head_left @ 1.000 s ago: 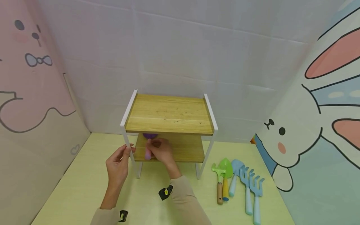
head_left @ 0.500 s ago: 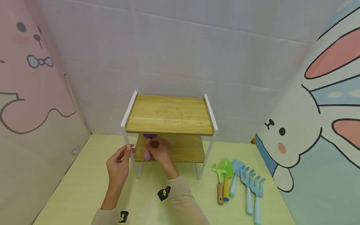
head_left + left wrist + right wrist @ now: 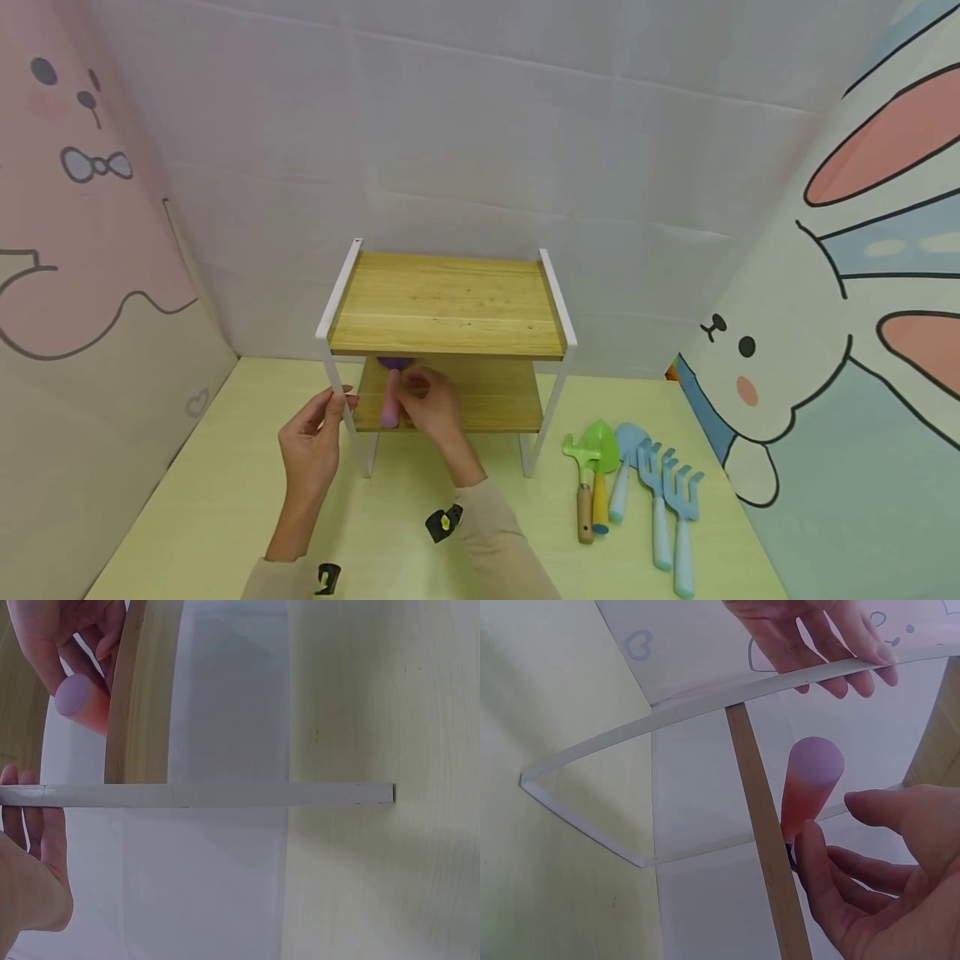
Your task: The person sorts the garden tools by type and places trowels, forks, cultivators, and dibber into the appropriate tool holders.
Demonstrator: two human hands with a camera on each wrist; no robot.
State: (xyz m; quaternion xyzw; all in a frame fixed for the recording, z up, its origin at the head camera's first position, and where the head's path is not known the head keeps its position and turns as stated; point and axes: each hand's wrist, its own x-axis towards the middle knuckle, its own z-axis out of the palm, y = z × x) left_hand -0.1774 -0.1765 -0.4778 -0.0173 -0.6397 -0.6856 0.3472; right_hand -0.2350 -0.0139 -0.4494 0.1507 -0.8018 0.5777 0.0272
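A garden tool with a pink handle (image 3: 391, 400) and a purple head (image 3: 395, 362) lies on the lower board (image 3: 487, 392) of a small two-tier shelf, at its left end. The top board hides most of the head, so its kind cannot be told. My right hand (image 3: 431, 404) is just right of the handle; in the right wrist view its thumb and forefinger stand apart, with the forefinger near or touching the handle (image 3: 810, 780). My left hand (image 3: 311, 437) holds the shelf's white front left leg (image 3: 225, 796) between thumb and fingers.
On the table right of the shelf lie a green rake-like tool (image 3: 583, 492), a green trowel (image 3: 600, 467) with a yellow handle, a blue shovel (image 3: 625, 467) and two blue forks (image 3: 656, 508). The shelf's top board (image 3: 450, 300) overhangs the right hand. Cloth walls stand behind and beside.
My right thumb and fingers have come off the pink handle and shifted slightly right of it. The handle stays on the lower board. My left hand keeps its hold on the leg.
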